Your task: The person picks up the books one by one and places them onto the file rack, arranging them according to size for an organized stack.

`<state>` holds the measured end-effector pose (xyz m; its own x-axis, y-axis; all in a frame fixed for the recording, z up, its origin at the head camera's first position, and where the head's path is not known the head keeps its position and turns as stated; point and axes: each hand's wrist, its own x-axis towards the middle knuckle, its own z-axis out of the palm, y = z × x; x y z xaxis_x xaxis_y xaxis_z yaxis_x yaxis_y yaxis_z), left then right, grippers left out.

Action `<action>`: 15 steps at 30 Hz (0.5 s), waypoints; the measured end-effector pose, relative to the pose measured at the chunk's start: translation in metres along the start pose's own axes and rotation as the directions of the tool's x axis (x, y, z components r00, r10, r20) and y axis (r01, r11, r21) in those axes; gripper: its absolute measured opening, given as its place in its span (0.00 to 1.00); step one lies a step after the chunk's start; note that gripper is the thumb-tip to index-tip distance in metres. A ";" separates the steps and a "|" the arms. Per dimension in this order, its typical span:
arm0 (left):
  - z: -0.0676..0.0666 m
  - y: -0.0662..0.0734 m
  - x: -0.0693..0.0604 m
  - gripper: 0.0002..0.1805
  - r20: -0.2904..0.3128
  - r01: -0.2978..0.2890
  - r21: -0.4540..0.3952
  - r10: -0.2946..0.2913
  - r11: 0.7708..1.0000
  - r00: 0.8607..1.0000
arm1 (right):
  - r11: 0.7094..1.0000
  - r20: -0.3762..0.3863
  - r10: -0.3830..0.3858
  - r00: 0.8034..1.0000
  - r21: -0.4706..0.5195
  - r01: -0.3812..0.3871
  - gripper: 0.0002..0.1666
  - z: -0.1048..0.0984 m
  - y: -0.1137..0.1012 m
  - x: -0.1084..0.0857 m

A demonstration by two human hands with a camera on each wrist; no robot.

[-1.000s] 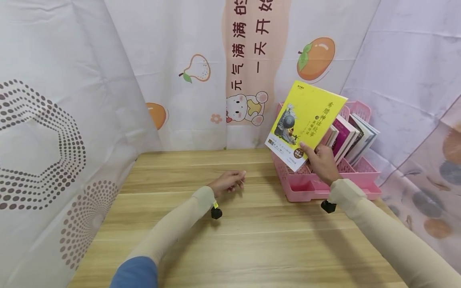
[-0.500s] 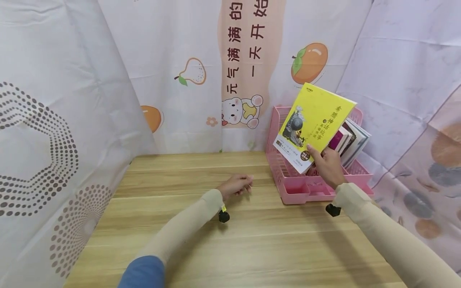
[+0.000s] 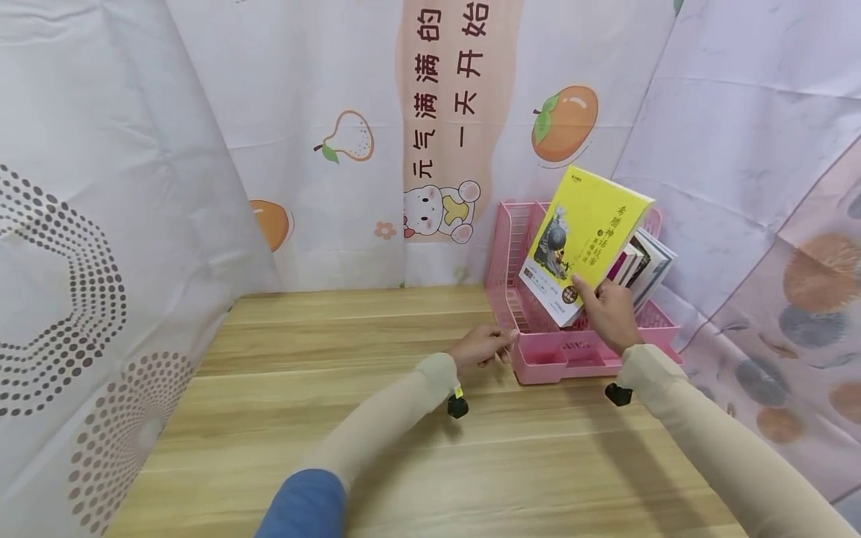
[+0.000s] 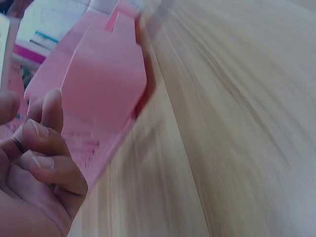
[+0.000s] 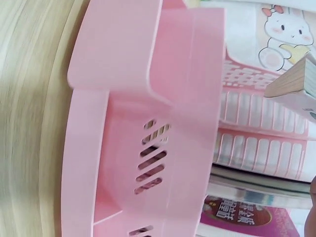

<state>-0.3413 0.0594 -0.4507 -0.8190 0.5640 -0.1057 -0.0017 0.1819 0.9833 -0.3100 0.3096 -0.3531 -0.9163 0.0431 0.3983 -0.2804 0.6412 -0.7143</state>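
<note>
In the head view my right hand (image 3: 612, 310) holds a yellow book (image 3: 585, 239) by its lower right corner, thumb on the cover. The book is tilted over the left compartments of a pink book rack (image 3: 538, 373). A corner of its page block (image 5: 291, 84) shows at the right edge of the right wrist view, above the slotted dividers. My left hand (image 3: 480, 345) is at the rack's front left corner with nothing in its grasp. Its fingers (image 4: 54, 168) are loosely bent beside the pink wall (image 4: 103, 74); whether they touch it I cannot tell.
Several books (image 3: 649, 261) lean in the rack's right compartments, one with a magenta cover (image 5: 276, 224). Shallow trays run along the rack's front. The wooden table (image 3: 323, 359) extends left and forward. Printed curtains (image 3: 350, 194) stand behind and on both sides.
My left hand has moved right, up to the rack's front corner. The yellow book, still held by my right hand, has shifted slightly down over the rack. The head view has turned a little right.
</note>
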 end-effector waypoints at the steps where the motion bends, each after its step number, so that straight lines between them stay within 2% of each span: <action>1: 0.003 0.002 0.001 0.22 -0.007 -0.003 0.015 0.003 1.000 1.000 | 1.000 -0.003 0.001 1.000 -0.013 -0.001 0.40 0.001 0.001 0.000; 6: 0.014 0.007 0.006 0.22 -0.043 -0.009 0.078 0.013 0.997 0.999 | 0.999 -0.008 -0.010 1.000 -0.043 0.010 0.40 0.006 0.008 0.001; 10: 0.019 0.009 0.008 0.23 -0.060 -0.007 0.058 0.011 0.998 0.998 | 0.998 -0.020 -0.036 0.999 -0.055 0.035 0.37 0.010 0.013 0.002; 15: 0.021 0.011 0.012 0.23 -0.063 0.009 0.025 -0.008 1.000 0.998 | 0.989 -0.060 -0.085 0.995 -0.128 0.076 0.34 0.015 0.020 0.007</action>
<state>-0.3388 0.0851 -0.4445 -0.8536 0.5105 -0.1038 0.0048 0.2070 0.9783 -0.3266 0.3115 -0.3734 -0.8704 0.0346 0.4912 -0.3107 0.7353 -0.6023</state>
